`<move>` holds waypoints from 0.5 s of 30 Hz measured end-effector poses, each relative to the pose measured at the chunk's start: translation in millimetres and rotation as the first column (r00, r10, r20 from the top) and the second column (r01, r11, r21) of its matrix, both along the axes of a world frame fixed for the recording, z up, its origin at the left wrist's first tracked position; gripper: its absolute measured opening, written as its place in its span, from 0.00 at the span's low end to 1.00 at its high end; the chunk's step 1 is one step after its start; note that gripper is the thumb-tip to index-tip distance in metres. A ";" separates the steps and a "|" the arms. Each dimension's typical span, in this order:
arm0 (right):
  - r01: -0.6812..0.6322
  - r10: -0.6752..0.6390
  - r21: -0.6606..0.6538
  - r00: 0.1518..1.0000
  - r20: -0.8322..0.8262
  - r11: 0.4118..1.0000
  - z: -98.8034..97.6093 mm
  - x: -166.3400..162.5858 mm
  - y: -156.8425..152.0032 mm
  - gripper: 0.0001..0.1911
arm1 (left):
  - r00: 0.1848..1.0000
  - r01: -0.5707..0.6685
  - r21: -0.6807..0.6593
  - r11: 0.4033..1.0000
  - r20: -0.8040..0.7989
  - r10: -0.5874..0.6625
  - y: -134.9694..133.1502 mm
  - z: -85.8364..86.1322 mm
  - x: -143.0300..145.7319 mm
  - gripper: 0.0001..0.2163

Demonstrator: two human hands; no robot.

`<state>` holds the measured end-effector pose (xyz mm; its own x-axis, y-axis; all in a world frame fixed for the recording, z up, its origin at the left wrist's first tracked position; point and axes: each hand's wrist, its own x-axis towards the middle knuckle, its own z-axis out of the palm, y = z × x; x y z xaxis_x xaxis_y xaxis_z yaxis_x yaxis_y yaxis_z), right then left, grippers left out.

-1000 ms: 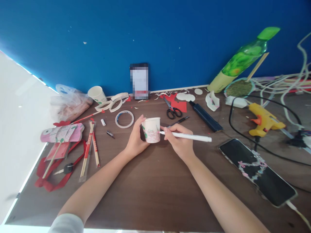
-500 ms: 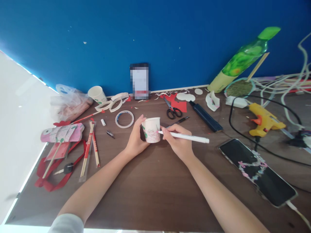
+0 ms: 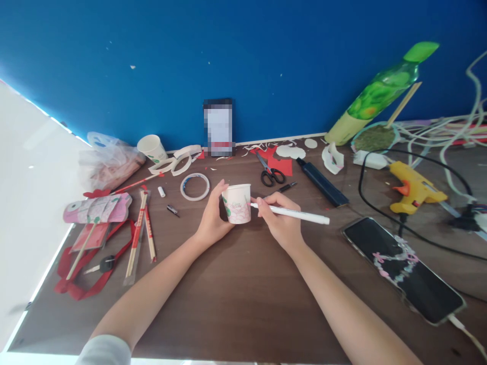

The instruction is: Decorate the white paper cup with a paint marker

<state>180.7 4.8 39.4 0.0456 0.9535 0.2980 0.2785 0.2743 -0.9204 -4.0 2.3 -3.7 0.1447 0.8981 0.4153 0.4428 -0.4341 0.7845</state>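
Note:
My left hand [image 3: 215, 215] is wrapped round the left side of a white paper cup [image 3: 239, 204], which stands nearly upright over the middle of the desk. Green dots and pink drawn lines mark the cup's side. In my right hand [image 3: 283, 218] is a white marker pen [image 3: 304, 216], held in a writing grip with its tip at the cup's right edge. Whether the tip touches the cup I cannot tell. Behind the right hand lies a black pen [image 3: 287, 187], partly hidden by the fingers. A small white cap [image 3: 162, 191] rests to the left.
Behind the hands are a tape roll [image 3: 195, 187], scissors [image 3: 273, 176] and red paper [image 3: 280, 165]. To the right lie a yellow glue gun [image 3: 416, 188], cables and a phone [image 3: 403, 268]. Wrapped chopsticks [image 3: 136, 233] and a key [image 3: 102, 264] are at left. A green bottle [image 3: 384, 94] leans on the blue wall.
The marker and my right hand have shifted slightly right, so the tip has gone from the cup's front to its right edge. The left hand and cup have hardly moved.

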 end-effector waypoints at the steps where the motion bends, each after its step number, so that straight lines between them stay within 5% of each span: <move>1: -0.002 0.002 -0.002 1.000 -0.004 1.000 -1.1 0.2 0.3 0.18 | 1.000 -0.001 -0.003 1.000 0.002 0.001 -0.1 0.2 0.1 0.40; 10: -0.042 0.040 -0.032 0.996 -0.080 0.999 -6.2 1.6 2.3 0.18 | 1.000 0.006 -0.014 1.000 0.022 -0.005 0.1 -0.3 -0.1 0.41; 15: -0.065 0.034 -0.100 0.959 -0.281 0.993 -9.2 0.2 6.2 0.19 | 0.999 0.026 -0.037 0.999 0.031 -0.025 -0.1 -4.0 0.0 0.41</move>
